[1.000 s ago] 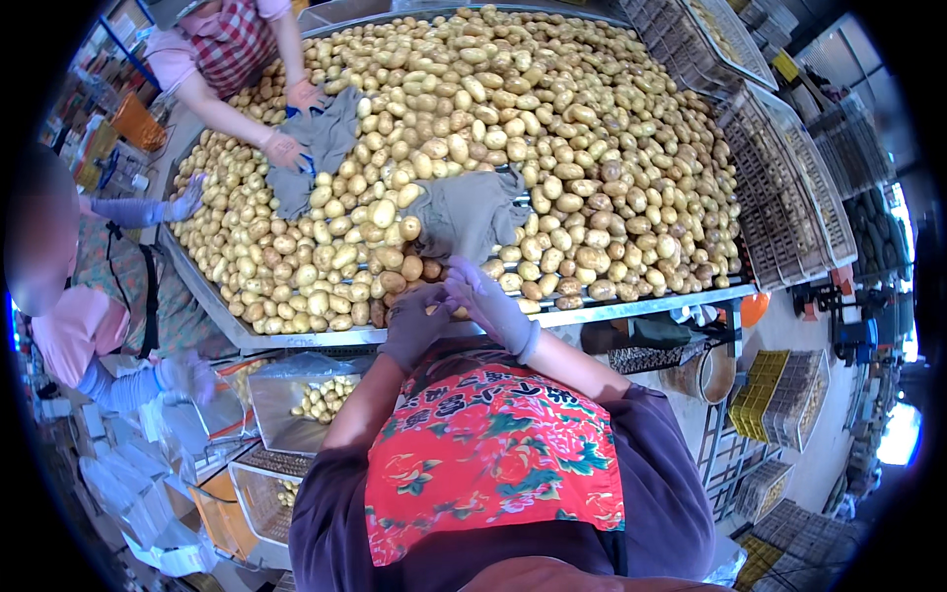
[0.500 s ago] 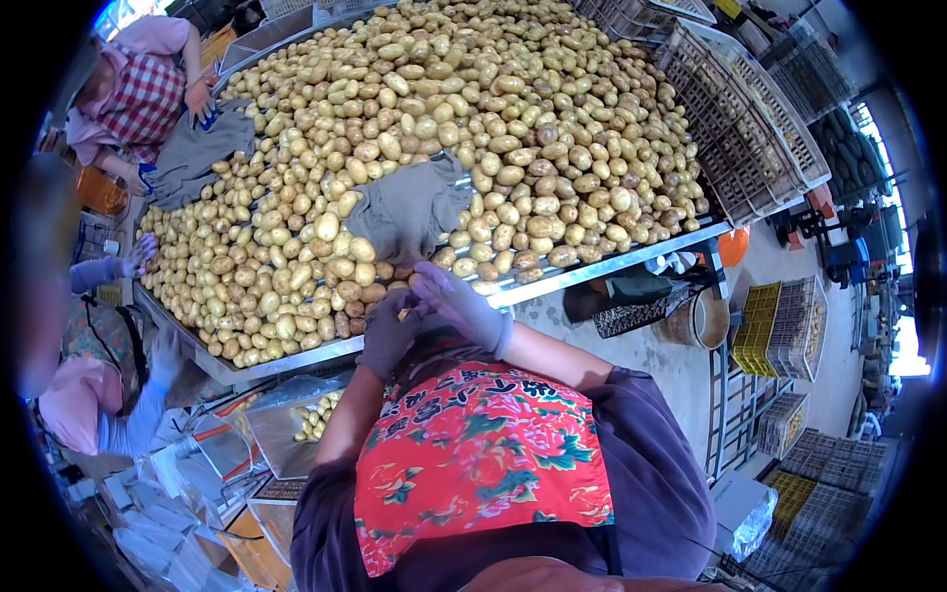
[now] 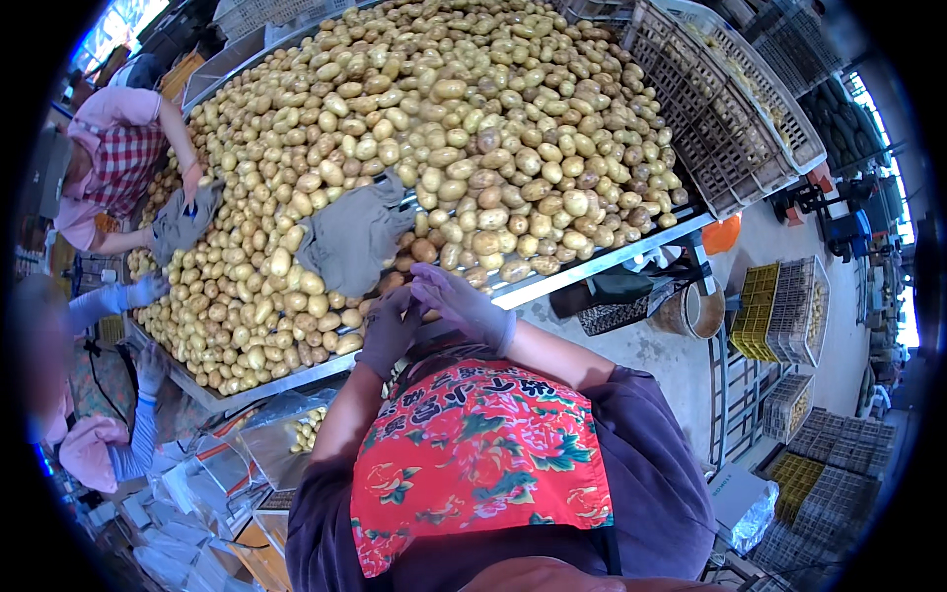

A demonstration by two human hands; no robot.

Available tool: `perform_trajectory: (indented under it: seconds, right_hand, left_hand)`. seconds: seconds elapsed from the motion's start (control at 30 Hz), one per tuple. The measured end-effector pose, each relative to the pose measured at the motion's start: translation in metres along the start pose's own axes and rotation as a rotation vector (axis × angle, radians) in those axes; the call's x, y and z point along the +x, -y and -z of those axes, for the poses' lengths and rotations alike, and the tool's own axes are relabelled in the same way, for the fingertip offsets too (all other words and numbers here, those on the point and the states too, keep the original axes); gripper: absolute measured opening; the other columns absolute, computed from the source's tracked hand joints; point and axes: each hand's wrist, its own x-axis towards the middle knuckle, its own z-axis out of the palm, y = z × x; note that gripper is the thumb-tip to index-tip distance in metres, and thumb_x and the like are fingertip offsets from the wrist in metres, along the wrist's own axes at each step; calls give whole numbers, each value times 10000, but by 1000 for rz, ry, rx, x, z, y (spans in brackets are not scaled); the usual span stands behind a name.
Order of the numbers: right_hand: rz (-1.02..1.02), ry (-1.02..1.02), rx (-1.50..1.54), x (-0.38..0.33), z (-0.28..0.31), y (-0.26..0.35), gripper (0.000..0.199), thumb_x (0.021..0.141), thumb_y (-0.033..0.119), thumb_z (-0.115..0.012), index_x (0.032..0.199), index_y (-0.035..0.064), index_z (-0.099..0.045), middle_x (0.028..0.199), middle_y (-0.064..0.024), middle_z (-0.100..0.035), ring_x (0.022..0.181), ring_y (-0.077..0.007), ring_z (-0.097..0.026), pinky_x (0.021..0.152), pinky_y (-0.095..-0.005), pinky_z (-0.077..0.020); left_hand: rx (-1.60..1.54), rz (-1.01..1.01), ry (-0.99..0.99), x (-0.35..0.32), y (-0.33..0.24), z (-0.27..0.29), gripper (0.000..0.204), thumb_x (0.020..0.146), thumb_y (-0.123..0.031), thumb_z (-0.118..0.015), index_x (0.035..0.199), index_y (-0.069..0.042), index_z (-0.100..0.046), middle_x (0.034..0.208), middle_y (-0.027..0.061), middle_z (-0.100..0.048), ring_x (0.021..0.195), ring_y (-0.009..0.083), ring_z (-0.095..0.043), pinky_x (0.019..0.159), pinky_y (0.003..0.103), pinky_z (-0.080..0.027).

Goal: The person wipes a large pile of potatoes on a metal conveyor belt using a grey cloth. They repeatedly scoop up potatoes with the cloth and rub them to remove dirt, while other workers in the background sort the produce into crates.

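A big metal sorting table is heaped with yellow-brown potatoes. Both my hands wear grey-purple gloves and meet at the table's near edge. My left hand is curled close to a brown potato by the edge; whether it grips one is hidden. My right hand lies over the left with its fingers stretched out and nothing seen in it. A grey cloth lies on the potatoes just beyond my hands.
A person in a pink checked top works at the table's left side with a second grey cloth. Another person's gloved hands reach in at far left. Grey crates stand at the right, yellow crates on the floor.
The view has swung, so the table sits more tilted and the person at left is nearer the middle. My hands stay together at the table edge, the right one now over the left.
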Motion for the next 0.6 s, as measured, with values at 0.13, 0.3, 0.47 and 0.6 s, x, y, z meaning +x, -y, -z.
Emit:
perform_trajectory:
  seconds: [0.13,0.3,0.47,0.6]
  right_hand:
    - [-99,-85,-352,6,80,76,473,960,251,-592,1365,30,-491,1272,-145,-584,1095,-242,-600,906,-344,-499]
    - [349,-571,-1297,37,229,71,537,903,325,-606,1365,76,-491,1424,-215,-456,1346,-392,-403,1122,-528,-254]
    - [-17,-401,-1699,110,227,25,762,944,573,-431,1511,80,-304,1555,-239,-267,1472,-397,-167,1184,-570,-13]
    - [-18,-290,-1464,160,146,20,806,909,594,-488,1517,106,-283,1558,-271,-229,1460,-423,-187,1189,-537,-121]
  left_hand:
    - [-231,-41,34,26,-31,-23,447,897,-189,-651,1305,-34,-554,1179,123,-635,1091,236,-616,944,380,-472]
    - [-397,-28,-10,48,-42,-42,502,912,-219,-611,1369,-34,-518,1251,200,-613,1165,326,-608,991,399,-471]
    - [-280,-54,-115,50,-37,-59,421,926,-200,-590,1298,-5,-578,1194,197,-638,1028,297,-652,912,372,-498]
    - [-332,56,-139,47,-46,-62,400,917,-157,-590,1286,-4,-584,1153,186,-651,1004,283,-657,894,351,-501]
